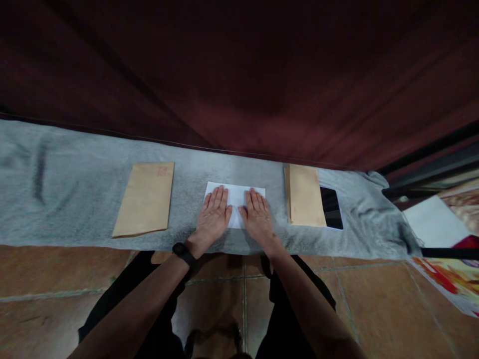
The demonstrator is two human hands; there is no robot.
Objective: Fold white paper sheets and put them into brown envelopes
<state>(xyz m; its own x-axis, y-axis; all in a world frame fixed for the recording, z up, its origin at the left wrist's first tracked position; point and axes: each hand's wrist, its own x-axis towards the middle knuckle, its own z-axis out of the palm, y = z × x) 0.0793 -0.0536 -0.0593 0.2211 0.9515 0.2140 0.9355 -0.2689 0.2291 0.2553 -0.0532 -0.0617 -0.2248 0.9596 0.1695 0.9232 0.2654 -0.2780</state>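
Observation:
A white sheet of paper [235, 195] lies on the grey cloth in the middle. My left hand [214, 214] rests flat on its left part, fingers stretched out. On the right part lies my right hand [257, 215], also flat, with its fingers pointing away from me. The thumbs are near each other over the paper, a small gap between them. To the left is a brown envelope [146, 199]. A stack of brown envelopes [307, 195] sits to the right, beside a dark-screened phone or tablet [331, 208].
Grey cloth [82, 189] covers the long narrow surface. A dark red curtain [239, 89] hangs along its far edge. At the far right are a white sheet [436, 222] and a colourful printed sheet [454, 281]. Tiled floor [377, 299] shows below the near edge.

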